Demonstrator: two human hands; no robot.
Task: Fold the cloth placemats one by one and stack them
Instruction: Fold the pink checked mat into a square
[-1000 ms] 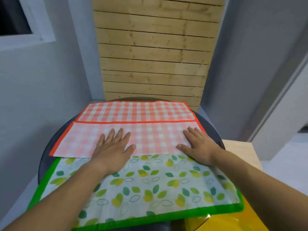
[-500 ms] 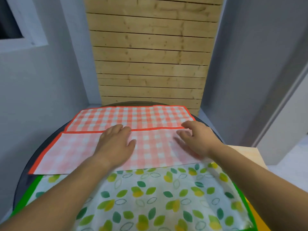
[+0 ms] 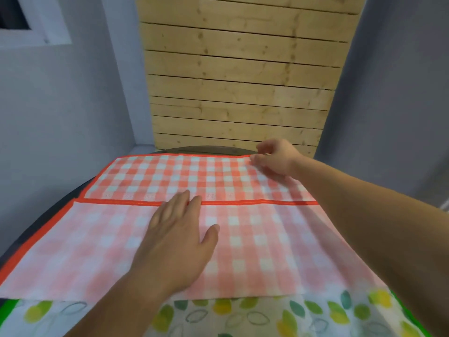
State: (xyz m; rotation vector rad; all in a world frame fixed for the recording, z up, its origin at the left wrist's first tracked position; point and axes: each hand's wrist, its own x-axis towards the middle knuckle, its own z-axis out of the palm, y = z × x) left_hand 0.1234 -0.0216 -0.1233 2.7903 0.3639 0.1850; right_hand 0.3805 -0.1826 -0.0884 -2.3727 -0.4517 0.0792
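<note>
A leaf-printed, green-bordered placemat point(image 3: 243, 317) is lying nearest, under the red-and-white checked cloth placemat point(image 3: 245, 229). The checked mat's folded near flap is being pressed by the flat left hand point(image 3: 175, 242). Its far right corner is being pinched by the right hand point(image 3: 277, 159). The second fold is apparently being started; the far half needs drawing nearward evenly.

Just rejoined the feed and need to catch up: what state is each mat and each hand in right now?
Red checked placemat: near part folded over, pale underside up, hem across its middle; far part uncovered.
Leaf-print placemat: unfolded, flat beneath the red one.
Left hand: flat, palm down, pressing on the folded flap.
Right hand: fingers curled at the red mat's far right corner; grip unclear.
</note>
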